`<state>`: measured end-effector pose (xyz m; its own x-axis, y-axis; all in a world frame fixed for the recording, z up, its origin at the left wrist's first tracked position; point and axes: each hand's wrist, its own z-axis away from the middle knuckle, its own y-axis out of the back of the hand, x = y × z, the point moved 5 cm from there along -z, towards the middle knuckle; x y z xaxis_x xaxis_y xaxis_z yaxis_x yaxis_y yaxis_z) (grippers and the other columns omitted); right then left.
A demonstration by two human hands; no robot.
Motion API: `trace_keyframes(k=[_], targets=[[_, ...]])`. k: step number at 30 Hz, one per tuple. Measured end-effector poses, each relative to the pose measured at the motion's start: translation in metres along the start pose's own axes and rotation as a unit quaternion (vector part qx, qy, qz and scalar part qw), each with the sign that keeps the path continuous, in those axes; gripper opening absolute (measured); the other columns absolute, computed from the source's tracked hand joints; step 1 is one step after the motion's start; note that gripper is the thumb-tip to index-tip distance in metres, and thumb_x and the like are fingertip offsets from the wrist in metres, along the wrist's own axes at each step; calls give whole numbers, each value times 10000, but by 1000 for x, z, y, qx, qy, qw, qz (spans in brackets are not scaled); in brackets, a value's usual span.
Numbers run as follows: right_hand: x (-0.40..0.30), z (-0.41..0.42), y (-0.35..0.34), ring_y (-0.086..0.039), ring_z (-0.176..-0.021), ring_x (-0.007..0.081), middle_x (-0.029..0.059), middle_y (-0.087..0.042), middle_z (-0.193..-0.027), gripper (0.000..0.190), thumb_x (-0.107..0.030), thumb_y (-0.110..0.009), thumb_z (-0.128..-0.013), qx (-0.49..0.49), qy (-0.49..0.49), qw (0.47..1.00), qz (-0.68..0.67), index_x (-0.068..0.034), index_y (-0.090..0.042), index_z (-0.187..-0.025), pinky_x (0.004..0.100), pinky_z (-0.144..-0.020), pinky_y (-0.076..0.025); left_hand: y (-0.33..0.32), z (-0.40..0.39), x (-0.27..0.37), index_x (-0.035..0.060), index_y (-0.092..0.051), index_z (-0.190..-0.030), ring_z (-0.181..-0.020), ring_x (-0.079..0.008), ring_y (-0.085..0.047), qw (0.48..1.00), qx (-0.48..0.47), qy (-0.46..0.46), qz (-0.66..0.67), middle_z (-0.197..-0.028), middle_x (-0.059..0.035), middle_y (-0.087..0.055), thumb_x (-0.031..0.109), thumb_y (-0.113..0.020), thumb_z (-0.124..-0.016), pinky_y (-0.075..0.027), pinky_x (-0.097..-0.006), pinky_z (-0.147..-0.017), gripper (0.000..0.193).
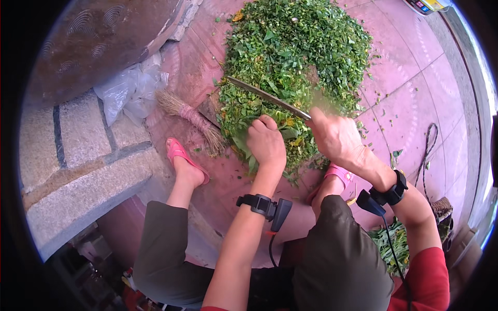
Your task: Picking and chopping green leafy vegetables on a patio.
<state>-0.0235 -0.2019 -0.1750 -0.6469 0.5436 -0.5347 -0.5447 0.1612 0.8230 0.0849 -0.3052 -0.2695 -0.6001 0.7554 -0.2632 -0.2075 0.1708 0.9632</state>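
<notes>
My right hand (pixel 337 135) grips a knife at its handle end, and the handle is hidden in my fist. The knife's long blade (pixel 268 97) is seen nearly edge-on, slanting up to the left above chopped green leaves. Left of it, my left hand (pixel 267 143) is closed on a bunch of long green leaves (pixel 242 144), pressed low near the heap. A broad heap of chopped leaves (pixel 295 42), with some yellow bits, spreads beyond both hands. Parts of a wooden board (pixel 210 107) show at the heap's edge; the rest is covered.
A straw hand broom (pixel 194 119) lies left of the heap, near a clear plastic bag (pixel 126 91). A stone ledge (pixel 89 190) and a large brown vessel (pixel 116 42) border the left. Uncut leaves (pixel 395 239) and a basket with a rope handle (pixel 424 155) lie right.
</notes>
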Motion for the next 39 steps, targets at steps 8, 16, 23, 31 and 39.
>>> trace_keyframes(k=[8, 16, 23, 31, 39], targets=[[5, 0, -6, -595, -574, 377, 182, -580, -600, 103, -94, -476, -804, -19, 5, 1000, -4, -38, -451, -886, 473, -510, -458, 2, -2, -1, -17, -413, -1138, -849, -229, -501, 1000, -22, 6, -14, -942, -97, -458, 135, -504, -810, -493, -356, -596, 373], [8, -2, -29, -609, -570, 351, 177, -591, -606, 97, -78, -471, -794, -74, -7, 996, 42, -33, -450, -878, 452, -495, -475, -2, -1, 3, -13, -417, -1158, -852, -227, -492, 999, -32, 11, -5, -944, -90, -456, 142, -510, -803, -489, -352, -591, 398], [20, -3, -49, -600, -559, 371, 201, -584, -603, 88, -77, -468, -792, -39, -11, 999, 16, -27, -451, -862, 467, -484, -465, 5, -4, 10, -11, -413, -1163, -860, -233, -493, 999, -31, 11, 5, -948, -94, -453, 151, -503, -811, -492, -350, -587, 398], [-9, 8, -8, -604, -569, 367, 202, -588, -616, 105, -73, -472, -790, 20, -16, 999, -22, -29, -443, -881, 454, -482, -471, 0, -1, 1, -17, -412, -1152, -860, -238, -492, 999, -36, 24, 27, -956, -99, -448, 142, -514, -805, -493, -360, -594, 396], [-3, 3, -22, -588, -552, 377, 185, -573, -584, 89, -69, -468, -790, -26, 5, 1000, 10, -34, -424, -859, 468, -480, -452, 3, -3, -2, -32, -414, -1131, -847, -232, -492, 999, -21, 29, 17, -948, -98, -447, 150, -515, -804, -492, -347, -591, 388]])
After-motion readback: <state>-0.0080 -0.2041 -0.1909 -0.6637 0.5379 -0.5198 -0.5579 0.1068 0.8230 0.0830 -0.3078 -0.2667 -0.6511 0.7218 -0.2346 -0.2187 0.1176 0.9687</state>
